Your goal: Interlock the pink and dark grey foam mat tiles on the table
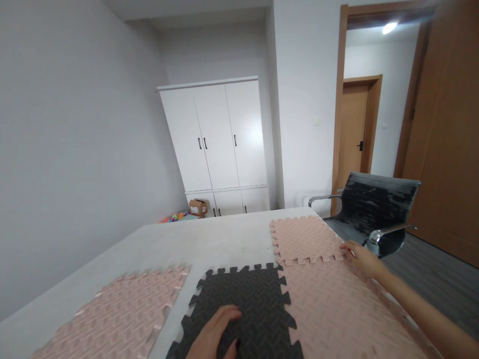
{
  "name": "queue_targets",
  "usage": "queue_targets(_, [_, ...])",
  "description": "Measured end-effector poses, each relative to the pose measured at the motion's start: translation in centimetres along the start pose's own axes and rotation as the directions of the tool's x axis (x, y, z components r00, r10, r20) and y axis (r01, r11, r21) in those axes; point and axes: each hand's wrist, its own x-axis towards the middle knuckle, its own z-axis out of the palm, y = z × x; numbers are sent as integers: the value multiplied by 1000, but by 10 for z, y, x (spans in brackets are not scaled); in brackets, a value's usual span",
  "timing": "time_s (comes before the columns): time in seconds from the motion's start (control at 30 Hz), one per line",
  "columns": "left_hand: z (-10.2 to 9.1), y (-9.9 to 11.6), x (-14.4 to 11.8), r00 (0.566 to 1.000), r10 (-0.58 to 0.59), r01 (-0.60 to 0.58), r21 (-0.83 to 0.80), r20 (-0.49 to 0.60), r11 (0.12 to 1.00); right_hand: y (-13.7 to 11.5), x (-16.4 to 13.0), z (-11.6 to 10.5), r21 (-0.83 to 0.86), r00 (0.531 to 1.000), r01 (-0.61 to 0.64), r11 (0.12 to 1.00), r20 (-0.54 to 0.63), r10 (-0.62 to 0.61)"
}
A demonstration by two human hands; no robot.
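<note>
A black interlocking foam mat [249,294] with toothed edges lies in front of me on the table. My left hand [215,331] is over it, fingers stretched forward and thumb apart, gripping nothing. To its right lies a pink foam mat [329,304], whose far edge meets another pink foam mat [305,237] at a toothed seam. At the right end of that seam, my right hand [361,257] touches the mat edge with its fingers extended. The undersides of its fingers are hidden. A separate pink foam mat [127,309] lies at the left, apart from the black one.
The mats rest on a white table [220,239]. A worn black chair [377,204] with metal armrests stands beyond its right side. Behind are a white cabinet [217,134], a cardboard box [198,207], colourful items [175,217] and a wooden door [445,139].
</note>
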Motion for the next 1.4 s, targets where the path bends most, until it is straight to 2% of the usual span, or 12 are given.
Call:
queue_targets(0.1, [3,39,50,987,27,-41,87,156,995,-10,-16,1,-15,1000,29,999,3,-29])
queue_targets(0.17, [18,60,86,960,88,-122,114,265,986,-15,-22,4,-9,1000,26,1000,-7,-26])
queue_targets(0.3, [69,80,149,930,129,-182,127,344,975,-21,-28,13,-4,999,4,1000,-31,-5])
queue_targets(0.4, [109,85,176,947,88,-150,181,310,972,-26,-30,17,-26,1000,-11,1000,-25,10])
queue_targets(0.47, [127,87,183,963,57,-116,218,263,969,-28,-32,17,-32,1000,-15,999,-19,14])
queue_targets(0.57, [139,89,182,974,28,-86,252,224,964,-27,-34,17,-19,1000,-1,1000,-11,1])
queue_targets(0.83, [145,96,179,975,6,-64,256,222,964,-17,-32,18,6,999,-5,1000,-32,5])
queue_targets(1.0, [151,101,180,974,-33,-26,257,224,966,-18,-33,16,-50,1000,9,999,6,-8])
queue_targets(1.23, [159,100,182,965,-48,-14,235,257,972,-34,-32,-1,-192,991,-4,981,134,30])
queue_targets(1.4, [162,100,183,964,-53,-8,226,261,974,-54,-27,-8,-232,985,-1,973,166,40])
